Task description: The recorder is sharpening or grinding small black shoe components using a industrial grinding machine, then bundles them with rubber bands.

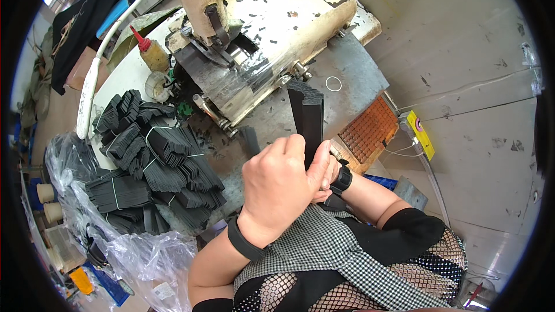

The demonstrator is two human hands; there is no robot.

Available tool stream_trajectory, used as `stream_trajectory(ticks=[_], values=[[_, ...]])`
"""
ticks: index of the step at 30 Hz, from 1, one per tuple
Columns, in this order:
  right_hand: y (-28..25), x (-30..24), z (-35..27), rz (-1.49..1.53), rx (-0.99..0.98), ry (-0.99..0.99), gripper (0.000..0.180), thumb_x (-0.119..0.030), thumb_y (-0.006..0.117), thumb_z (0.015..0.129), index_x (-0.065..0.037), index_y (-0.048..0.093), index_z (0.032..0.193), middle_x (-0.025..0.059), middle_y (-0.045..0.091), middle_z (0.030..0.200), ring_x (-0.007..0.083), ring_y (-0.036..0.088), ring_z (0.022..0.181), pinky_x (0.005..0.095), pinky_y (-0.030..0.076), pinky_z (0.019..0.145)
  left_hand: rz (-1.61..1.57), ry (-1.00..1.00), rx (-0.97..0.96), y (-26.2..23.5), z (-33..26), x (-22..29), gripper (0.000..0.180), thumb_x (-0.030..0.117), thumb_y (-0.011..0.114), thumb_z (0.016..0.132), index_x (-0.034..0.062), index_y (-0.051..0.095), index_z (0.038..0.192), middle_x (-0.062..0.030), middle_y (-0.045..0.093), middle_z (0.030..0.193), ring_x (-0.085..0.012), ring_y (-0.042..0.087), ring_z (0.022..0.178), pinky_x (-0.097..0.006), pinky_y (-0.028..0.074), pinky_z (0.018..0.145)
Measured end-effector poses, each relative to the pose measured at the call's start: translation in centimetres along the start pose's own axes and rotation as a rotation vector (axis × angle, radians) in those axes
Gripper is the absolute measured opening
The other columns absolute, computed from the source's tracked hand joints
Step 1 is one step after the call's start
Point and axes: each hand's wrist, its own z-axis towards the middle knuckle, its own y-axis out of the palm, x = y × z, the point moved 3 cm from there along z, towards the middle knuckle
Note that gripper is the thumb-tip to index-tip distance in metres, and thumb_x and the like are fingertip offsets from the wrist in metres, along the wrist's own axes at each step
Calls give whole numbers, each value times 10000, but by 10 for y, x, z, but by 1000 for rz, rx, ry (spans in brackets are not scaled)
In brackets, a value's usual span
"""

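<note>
A stack of thin black strips (307, 112) stands up out of my two hands, its zigzag ends pointing toward the machine. My left hand (277, 176) is closed around the stack's lower part, with its back turned up. Partly hidden behind it, my right hand (330, 172) grips the same stack from the right, its thumb along the side. Beyond the stack, a white rubber band (333, 84) lies on the metal tabletop (352, 63). To the left is a heap of similar black strip bundles (167, 150), several tied with pale bands.
A cream sewing-type machine (277, 29) covers the far side, scattered with black scraps. Near it stand a red-tipped glue bottle (151, 52) and a white hose (89, 89). An orange gridded pad (370, 130) lies at right. Clear plastic bags (139, 260) hang at lower left.
</note>
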Motion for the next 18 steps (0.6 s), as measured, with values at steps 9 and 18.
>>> stream_trajectory(ticks=[9, 18], values=[[-10, 1, 12, -151, 276, -106, 245, -130, 628, 717, 95, 532, 703, 119, 508, 547, 162, 453, 381, 267, 337, 356, 2, 63, -35, 3, -12, 11, 274, 220, 654, 854, 21, 539, 704, -124, 551, 623, -306, 569, 502, -380, 446, 444], [-11, 2, 7, -288, 549, -202, 250, -138, 632, 712, 92, 534, 696, 125, 513, 547, 167, 457, 385, 268, 337, 356, 19, 76, -41, 4, -16, 10, 218, 194, 612, 874, 12, 572, 759, -122, 571, 663, -299, 589, 531, -379, 472, 469]])
